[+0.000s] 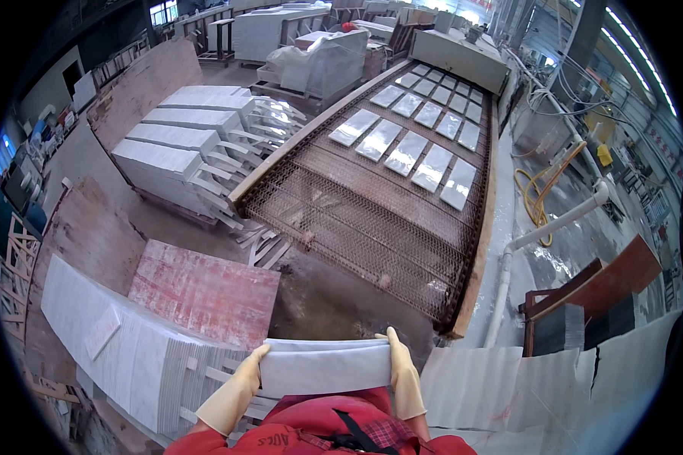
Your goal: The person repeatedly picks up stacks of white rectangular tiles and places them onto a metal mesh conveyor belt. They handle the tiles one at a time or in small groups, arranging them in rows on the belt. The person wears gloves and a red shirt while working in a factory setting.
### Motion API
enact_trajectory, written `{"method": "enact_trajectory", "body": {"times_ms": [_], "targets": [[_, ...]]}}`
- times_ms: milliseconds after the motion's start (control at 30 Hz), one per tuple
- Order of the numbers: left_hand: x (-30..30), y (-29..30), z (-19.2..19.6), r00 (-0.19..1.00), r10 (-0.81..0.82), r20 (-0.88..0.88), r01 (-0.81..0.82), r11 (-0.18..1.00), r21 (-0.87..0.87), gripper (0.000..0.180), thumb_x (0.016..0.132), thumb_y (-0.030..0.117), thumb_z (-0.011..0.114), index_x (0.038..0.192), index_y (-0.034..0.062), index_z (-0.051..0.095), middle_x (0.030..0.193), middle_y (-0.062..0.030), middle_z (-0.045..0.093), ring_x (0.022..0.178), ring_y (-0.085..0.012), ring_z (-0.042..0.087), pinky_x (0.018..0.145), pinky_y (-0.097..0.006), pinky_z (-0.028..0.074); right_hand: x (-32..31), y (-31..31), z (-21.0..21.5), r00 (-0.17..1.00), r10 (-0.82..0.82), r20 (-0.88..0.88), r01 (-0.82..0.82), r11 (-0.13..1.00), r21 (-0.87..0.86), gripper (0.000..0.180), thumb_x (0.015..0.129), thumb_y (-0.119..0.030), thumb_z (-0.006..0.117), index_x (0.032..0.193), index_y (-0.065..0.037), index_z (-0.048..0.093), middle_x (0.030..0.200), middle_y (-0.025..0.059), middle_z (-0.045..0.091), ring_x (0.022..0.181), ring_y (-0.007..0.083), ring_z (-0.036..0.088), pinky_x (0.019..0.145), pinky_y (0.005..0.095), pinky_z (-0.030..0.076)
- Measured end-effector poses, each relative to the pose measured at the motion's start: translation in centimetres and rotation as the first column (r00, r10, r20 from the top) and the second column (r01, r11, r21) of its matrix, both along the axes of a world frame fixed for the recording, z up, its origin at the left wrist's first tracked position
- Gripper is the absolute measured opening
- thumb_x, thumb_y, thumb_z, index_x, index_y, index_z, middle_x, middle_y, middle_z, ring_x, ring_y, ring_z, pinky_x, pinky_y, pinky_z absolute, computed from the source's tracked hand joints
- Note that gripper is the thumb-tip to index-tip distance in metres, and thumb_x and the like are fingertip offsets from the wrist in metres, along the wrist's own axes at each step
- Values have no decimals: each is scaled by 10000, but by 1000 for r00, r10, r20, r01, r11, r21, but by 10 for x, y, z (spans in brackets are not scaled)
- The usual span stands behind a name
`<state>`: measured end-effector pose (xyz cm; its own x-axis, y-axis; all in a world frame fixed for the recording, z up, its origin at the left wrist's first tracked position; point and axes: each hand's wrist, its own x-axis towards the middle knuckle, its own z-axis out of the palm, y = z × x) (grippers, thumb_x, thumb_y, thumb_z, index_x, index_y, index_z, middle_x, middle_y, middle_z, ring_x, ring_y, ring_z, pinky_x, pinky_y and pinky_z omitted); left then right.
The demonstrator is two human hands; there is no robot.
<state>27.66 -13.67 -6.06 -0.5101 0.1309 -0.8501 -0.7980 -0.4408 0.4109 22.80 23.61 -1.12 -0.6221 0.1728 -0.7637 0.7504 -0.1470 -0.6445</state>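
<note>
I hold a pale grey stone tile [325, 366] flat in front of my chest, gripped at both short ends. My left hand [239, 387] in a cream rubber glove clasps its left end, and my right hand [404, 378], gloved the same, clasps its right end. Just ahead lies the near end of a wire mesh conveyor belt [357, 227], with rows of similar tiles [417, 155] lying flat further along it.
A stack of upright tiles [136, 360] and a red board [201, 292] stand at my left. Pallets of white slabs [178, 148] sit beyond. A white pipe [546, 227], a yellow hose [535, 201] and wet floor lie to the right, with more tile stacks [493, 387] near my right.
</note>
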Motion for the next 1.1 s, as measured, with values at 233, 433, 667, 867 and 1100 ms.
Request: {"method": "enact_trajectory", "body": {"times_ms": [233, 433, 667, 867, 1100], "targets": [[-79, 16, -1, 977, 207, -53, -208, 978, -10, 678, 966, 584, 611, 1453, 113, 619, 1453, -141, 642, 1352, -326, 590, 1143, -532, 437, -144, -5, 18, 985, 175, 1, -175, 981, 81, 718, 1036, -669, 470, 1416, -97, 680, 1419, 124, 648, 1308, 272, 568, 1145, 475, 394], [-107, 49, -8, 878, 477, 29, -476, 878, -38, 672, 987, 597, 553, 1439, 103, 616, 1429, -144, 651, 1312, -340, 617, 1119, -545, 469, -257, -14, 31, 915, 402, -5, -399, 909, 121, 736, 997, -694, 521, 1419, -109, 669, 1427, 156, 627, 1350, 332, 544, 1140, 531, 394], [-181, 104, -45, 782, 623, 24, -619, 772, 142, 658, 1035, 591, 477, 1454, 97, 594, 1432, -149, 649, 1294, -349, 635, 1105, -546, 497, -392, -9, 21, 772, 635, -31, -590, 733, 339, 730, 997, -684, 538, 1406, -94, 674, 1357, 214, 672, 1270, 371, 632, 1074, 534, 476], [-207, 138, -45, 734, 670, 113, -678, 712, 183, 715, 1031, 655, 490, 1486, 107, 554, 1471, -131, 614, 1339, -331, 595, 1131, -521, 471, -443, -18, 27, 675, 737, 7, -674, 614, 410, 716, 1009, -659, 545, 1415, -83, 673, 1372, 207, 676, 1275, 355, 643, 1067, 495, 488], [-193, 134, -47, 785, 612, 100, -611, 737, 289, 805, 1018, 716, 464, 1568, 129, 457, 1583, -112, 517, 1434, -329, 513, 1161, -565, 429, -450, -29, 31, 585, 809, 57, -697, 465, 546, 712, 1020, -673, 486, 1421, -115, 672, 1422, 213, 655, 1339, 340, 617, 1149, 422, 436]]}}
